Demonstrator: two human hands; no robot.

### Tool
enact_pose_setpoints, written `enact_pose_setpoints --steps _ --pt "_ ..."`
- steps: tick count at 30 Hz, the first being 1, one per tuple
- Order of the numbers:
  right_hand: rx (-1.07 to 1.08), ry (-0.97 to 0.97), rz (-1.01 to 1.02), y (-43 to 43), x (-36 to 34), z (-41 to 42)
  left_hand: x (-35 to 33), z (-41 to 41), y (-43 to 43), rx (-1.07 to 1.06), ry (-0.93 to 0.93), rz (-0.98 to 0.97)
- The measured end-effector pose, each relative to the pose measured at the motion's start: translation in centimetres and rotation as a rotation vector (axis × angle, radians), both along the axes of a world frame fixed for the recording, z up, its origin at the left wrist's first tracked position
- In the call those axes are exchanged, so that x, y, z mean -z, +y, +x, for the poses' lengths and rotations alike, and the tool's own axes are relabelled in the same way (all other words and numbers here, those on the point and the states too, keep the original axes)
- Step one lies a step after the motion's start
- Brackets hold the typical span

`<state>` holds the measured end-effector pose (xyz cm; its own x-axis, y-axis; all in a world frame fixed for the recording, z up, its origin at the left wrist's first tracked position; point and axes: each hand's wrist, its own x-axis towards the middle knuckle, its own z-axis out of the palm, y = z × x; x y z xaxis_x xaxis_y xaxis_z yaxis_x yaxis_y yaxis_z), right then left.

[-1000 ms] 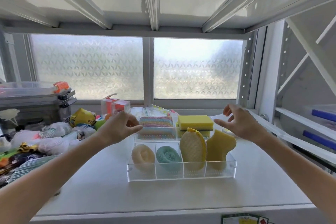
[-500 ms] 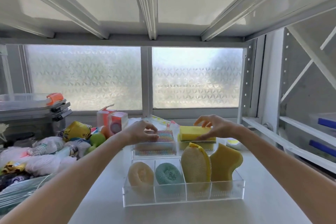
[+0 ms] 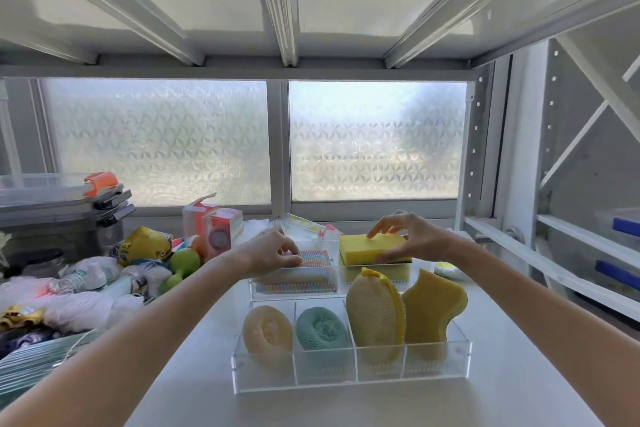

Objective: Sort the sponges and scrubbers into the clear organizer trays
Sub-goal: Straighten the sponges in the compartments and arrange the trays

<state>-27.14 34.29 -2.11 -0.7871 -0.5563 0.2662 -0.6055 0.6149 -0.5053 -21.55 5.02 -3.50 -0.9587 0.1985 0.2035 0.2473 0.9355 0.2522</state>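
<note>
Two clear organizer trays stand on the white shelf. The near tray (image 3: 349, 376) holds a cream round scrubber (image 3: 266, 329), a teal round scrubber (image 3: 320, 328), a yellow mesh oval sponge (image 3: 374, 308) and a yellow curved sponge (image 3: 433, 305), one per compartment. The far tray (image 3: 294, 291) holds a multicoloured scrub pad (image 3: 313, 258) on the left and a yellow block sponge (image 3: 369, 248) on the right. My left hand (image 3: 273, 251) rests fingers-down on the multicoloured pad. My right hand (image 3: 407, 236) grips the yellow block sponge from above and the right.
A heap of bags, packets, a green item (image 3: 181, 265) and an orange-white box (image 3: 214, 229) fills the shelf's left side, with stacked grey lidded bins (image 3: 59, 215) behind. A frosted window is at the back. White shelf rails (image 3: 554, 267) run along the right.
Both hands moved forward and down onto the far tray: the left onto the multicoloured pad, the right onto the yellow block sponge. The camera view also shifted closer.
</note>
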Motion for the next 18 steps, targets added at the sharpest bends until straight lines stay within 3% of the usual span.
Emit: enact_pose_setpoints --steps 18 --pt "0.056 0.026 0.088 1.0 -0.5 -0.5 0.2 -0.3 -0.1 -0.001 0.021 0.047"
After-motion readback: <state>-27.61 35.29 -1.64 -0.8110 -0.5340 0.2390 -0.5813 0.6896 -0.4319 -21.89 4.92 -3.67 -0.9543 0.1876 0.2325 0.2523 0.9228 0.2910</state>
